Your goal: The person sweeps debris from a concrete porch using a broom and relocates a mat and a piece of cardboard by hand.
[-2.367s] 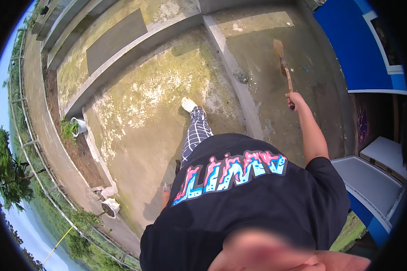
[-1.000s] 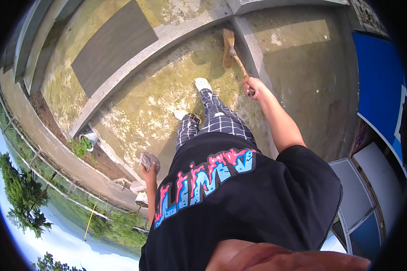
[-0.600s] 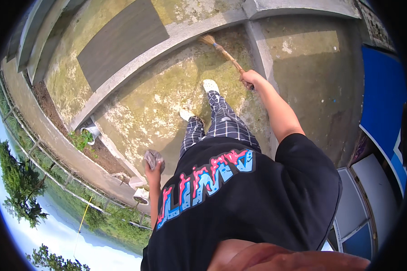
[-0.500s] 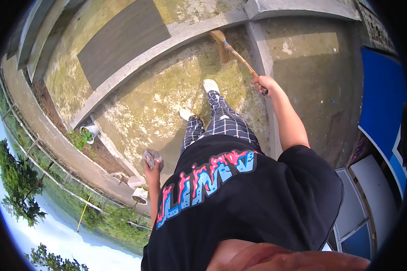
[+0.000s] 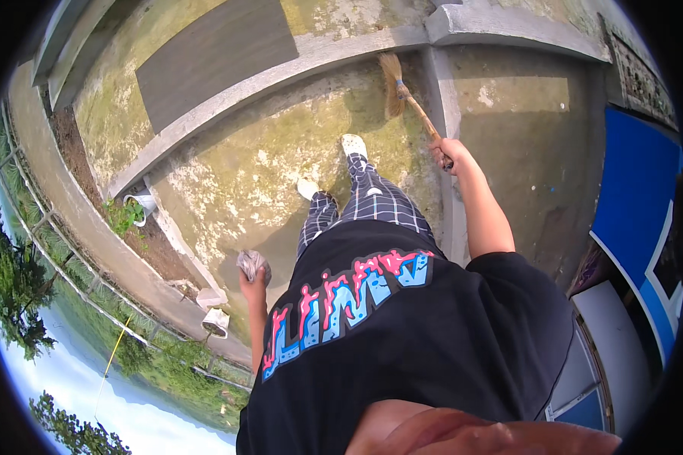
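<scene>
A mossy, pale-blotched concrete floor [image 5: 205,205] is spread across the middle of the view, bordered by two raised concrete curbs [image 5: 281,76] that are joined near the top. At the far right, one blue panel [image 5: 634,174] is seen, and beyond the long curb the ground is covered by one dark grey rectangular patch [image 5: 216,64]. One black T-shirt [image 5: 432,341], printed in pink and blue, and one pair of checked trousers [image 5: 379,201] are worn. One short-handled straw broom [image 5: 419,108] is held out ahead, its bristles placed beside the corner where the curbs meet; whether the floor is touched by them cannot be told. Two white pots [image 5: 216,323] are set along the left edge, one with a leafy green plant [image 5: 119,217] beside it. Two white shoes [image 5: 354,145] are planted on the floor, one ahead of the other. The broom's handle is gripped near its end by the clenched fingers of the right hand [image 5: 449,155]. By the left hand [image 5: 256,282], raised beside the T-shirt, one crumpled greyish bundle [image 5: 252,264] is grasped, its material unclear.
</scene>
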A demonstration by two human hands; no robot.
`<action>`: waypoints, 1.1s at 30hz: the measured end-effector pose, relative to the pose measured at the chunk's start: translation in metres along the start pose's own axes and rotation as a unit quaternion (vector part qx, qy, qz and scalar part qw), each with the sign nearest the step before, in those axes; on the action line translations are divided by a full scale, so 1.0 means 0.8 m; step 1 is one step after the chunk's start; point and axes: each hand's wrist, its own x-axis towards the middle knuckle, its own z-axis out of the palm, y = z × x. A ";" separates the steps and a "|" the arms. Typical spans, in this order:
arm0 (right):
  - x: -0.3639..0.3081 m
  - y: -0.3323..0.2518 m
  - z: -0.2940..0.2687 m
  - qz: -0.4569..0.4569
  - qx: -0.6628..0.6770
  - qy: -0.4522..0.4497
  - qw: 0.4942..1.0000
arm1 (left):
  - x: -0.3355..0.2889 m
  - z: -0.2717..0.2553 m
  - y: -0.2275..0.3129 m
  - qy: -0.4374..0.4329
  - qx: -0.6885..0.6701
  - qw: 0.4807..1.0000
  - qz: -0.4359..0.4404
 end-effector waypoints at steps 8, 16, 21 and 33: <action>0.141 -0.008 0.138 -0.080 -0.265 0.038 0.960 | 0.018 0.007 -0.039 -0.006 -0.003 1.000 0.015; -0.032 -0.001 0.169 -0.004 -0.215 -0.223 0.951 | 0.072 0.016 -0.009 -0.041 -0.127 0.990 0.047; -0.177 -0.065 0.111 -0.264 -0.329 -0.089 0.902 | 0.128 0.032 0.031 -0.065 -0.217 0.973 0.040; 0.030 -0.226 0.090 -0.251 -0.505 0.177 0.807 | 0.151 0.186 0.351 -0.141 -0.371 0.915 0.075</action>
